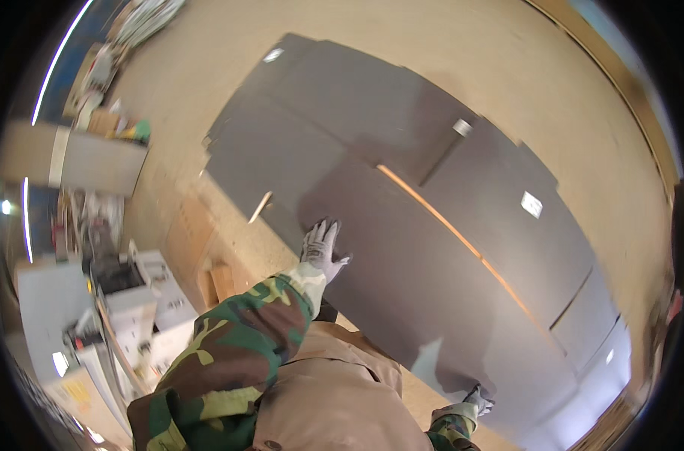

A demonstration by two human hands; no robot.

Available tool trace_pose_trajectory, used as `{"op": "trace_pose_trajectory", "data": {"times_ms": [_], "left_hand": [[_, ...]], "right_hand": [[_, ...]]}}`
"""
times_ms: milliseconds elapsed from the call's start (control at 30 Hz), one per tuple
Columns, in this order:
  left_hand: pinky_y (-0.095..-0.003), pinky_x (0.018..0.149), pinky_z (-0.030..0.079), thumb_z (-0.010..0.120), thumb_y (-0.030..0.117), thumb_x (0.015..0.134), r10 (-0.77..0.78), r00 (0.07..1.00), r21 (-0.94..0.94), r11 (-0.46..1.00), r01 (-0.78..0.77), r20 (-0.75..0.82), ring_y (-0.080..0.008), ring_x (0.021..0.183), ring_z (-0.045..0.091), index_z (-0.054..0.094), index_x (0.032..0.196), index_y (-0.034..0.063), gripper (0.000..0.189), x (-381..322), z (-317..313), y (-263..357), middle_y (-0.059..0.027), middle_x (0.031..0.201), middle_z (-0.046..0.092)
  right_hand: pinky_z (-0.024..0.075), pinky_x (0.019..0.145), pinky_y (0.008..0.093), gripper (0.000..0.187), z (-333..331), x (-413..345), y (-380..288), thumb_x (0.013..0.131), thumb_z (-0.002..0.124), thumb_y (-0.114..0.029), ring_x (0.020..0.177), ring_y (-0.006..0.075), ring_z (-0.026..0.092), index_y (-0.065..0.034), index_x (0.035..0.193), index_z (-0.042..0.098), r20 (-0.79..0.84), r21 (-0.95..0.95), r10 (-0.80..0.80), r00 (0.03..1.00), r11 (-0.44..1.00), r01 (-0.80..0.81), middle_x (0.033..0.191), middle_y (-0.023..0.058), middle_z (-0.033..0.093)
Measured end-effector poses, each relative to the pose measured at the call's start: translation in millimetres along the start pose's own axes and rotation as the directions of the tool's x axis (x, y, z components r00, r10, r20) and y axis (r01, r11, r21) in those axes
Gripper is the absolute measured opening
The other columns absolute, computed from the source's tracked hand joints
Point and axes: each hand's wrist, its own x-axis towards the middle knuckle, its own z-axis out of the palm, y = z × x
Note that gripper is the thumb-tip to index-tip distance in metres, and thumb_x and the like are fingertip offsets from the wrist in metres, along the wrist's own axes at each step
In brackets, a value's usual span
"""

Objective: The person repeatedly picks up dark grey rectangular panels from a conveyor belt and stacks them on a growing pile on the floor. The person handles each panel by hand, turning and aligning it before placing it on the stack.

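Observation:
Before me lies a broad layer of dark grey sheets (pixel 398 253) with slots and notched edges, like flattened cartons. My left hand (pixel 322 249), in a grey glove, is laid palm down on the near part, thumb apart from the fingers. Farther right, my right hand (pixel 478 400), also gloved, is at the near edge of the sheets. It is small and partly blurred, so whether its fingers grip the edge is unclear. A narrow orange-brown strip (pixel 466 242) runs lengthwise along the sheets. White labels (pixel 531 204) are on the far half.
On the left stand white and grey cabinets or boxes (pixel 130 315) with tools and loose items on them. A brown cardboard piece (pixel 189 231) lies on the tan floor (pixel 167 96). A small light strip (pixel 260 207) sits at the sheets' left edge.

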Motion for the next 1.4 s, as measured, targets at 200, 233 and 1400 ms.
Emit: {"op": "trace_pose_trajectory", "data": {"times_ms": [200,233,1400], "left_hand": [[-0.0442,0.107,0.025,0.071,0.027,0.073,-0.422,0.801,-0.151,0.905,0.397,-0.424,-0.0369,0.130,0.029,0.035,0.135,0.0028,0.075,-135.1,-129.9,-81.5,-0.0214,0.140,0.032],[-0.0472,0.105,0.027,0.072,0.035,0.072,-0.475,0.729,-0.157,0.873,0.462,-0.493,-0.0387,0.127,0.032,0.036,0.135,0.0036,0.079,-160.7,-150.1,-98.1,-0.0239,0.137,0.035],[-0.0408,0.080,0.047,0.045,0.073,0.073,-0.957,0.288,-0.590,0.207,0.780,0.045,-0.0328,0.085,0.062,0.068,0.094,0.0041,0.076,-672.2,-300.1,-237.0,-0.0195,0.089,0.065]], "right_hand": [[0.0261,0.109,0.0368,0.084,3.9,-97.1,-102.9,0.074,0.073,-0.028,0.134,0.0311,0.025,-0.0044,0.139,0.026,-0.056,0.188,-0.793,0.607,0.589,0.786,0.145,0.0156,0.025],[0.0281,0.108,0.0388,0.080,6.6,-123.3,-115.4,0.073,0.072,-0.017,0.131,0.0320,0.028,-0.0052,0.139,0.029,-0.103,0.358,-0.878,0.468,0.406,0.841,0.141,0.0177,0.030],[0.0410,0.096,0.0354,0.038,58.2,-757.5,173.9,0.094,0.048,-0.027,0.104,0.0234,0.052,-0.0040,0.124,0.046,0.127,0.402,0.416,-0.900,0.808,0.431,0.111,0.0119,0.054]]}}
